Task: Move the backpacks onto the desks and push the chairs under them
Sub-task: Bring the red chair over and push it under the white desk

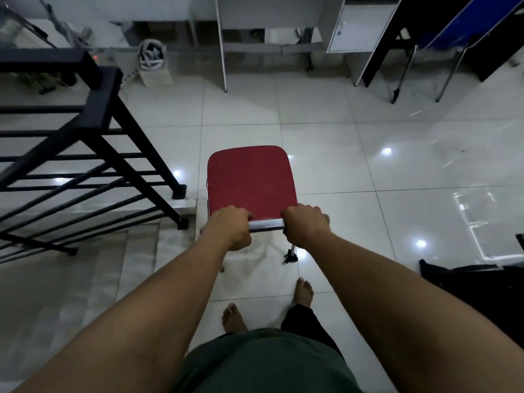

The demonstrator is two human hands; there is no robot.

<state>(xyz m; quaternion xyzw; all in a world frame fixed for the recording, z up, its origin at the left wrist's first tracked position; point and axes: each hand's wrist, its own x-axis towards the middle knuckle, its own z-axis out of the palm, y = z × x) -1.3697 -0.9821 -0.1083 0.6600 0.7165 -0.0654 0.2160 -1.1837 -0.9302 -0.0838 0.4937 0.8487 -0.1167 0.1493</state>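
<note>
Glossy tiles fill the frame. At centre, the red chair is gripped by its top bar, left hand and right hand closed around it. The desk sits upper centre, well apart. Veering left risks hitting the railing by the stairs.

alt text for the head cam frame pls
Seen from above, a person's left hand and right hand grip the metal back bar of a red-seated chair on a glossy tiled floor. A black stair railing stands left; desks ahead.
</note>
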